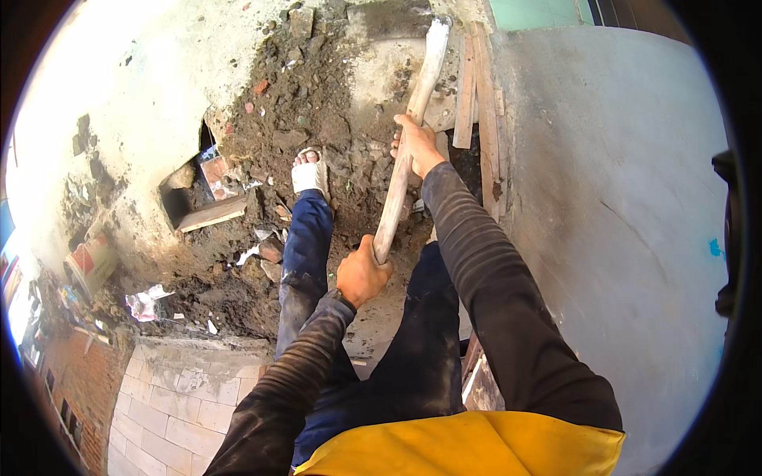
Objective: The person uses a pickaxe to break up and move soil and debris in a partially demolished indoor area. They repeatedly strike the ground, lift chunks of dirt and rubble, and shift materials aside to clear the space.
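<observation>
A long, pale wooden handle, slightly crooked, slants up and to the right in front of me. My left hand is closed around its near end. Farther up, my right hand wraps around the middle of the shaft. The far end looks whitish and bright against the wall and dirt; no tool head can be made out there. Below the handle lies dark, loose soil with stones and broken bits. My left foot, in a pale sandal or wrap, stands on this soil.
Wooden planks lean along the grey wall on my right. To the left, a square opening has a wooden edge. A white bucket lies beyond it. Pale blocks form a surface at lower left; rubble and scraps litter the dirt.
</observation>
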Tool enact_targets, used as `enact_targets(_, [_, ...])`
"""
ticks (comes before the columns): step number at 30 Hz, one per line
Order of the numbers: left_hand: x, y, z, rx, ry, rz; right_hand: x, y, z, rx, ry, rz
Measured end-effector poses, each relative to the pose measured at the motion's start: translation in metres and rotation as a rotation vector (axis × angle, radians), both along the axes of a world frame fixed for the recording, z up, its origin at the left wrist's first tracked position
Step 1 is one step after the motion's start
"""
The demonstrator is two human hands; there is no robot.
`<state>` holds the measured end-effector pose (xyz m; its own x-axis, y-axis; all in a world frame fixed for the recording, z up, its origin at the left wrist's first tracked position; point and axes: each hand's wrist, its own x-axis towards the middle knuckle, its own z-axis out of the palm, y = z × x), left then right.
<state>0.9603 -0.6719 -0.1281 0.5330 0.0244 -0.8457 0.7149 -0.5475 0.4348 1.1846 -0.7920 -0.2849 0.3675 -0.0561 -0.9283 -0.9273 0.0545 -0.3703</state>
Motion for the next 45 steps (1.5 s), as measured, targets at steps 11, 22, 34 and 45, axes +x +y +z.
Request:
enact_targets(11, [-0.110, 0.009, 0.122, -0.158, 0.389, 0.007, -0.170, 0.013, 0.095, -0.111, 0.257, 0.014])
enact_targets(22, [0.294, 0.165, -0.131, 0.212, -0.311, -0.336, 0.281, 0.130, -0.059, 0.036, -0.350, 0.040])
enact_targets(34, [0.049, 0.156, -0.029, -0.018, 0.178, 0.007, 0.013, 0.192, -0.022, -0.346, -0.104, 0.305])
enact_targets(45, [-0.118, 0.005, 0.042, -0.150, 0.211, 0.303, -0.152, 0.075, 0.009, -0.267, 0.022, 0.628])
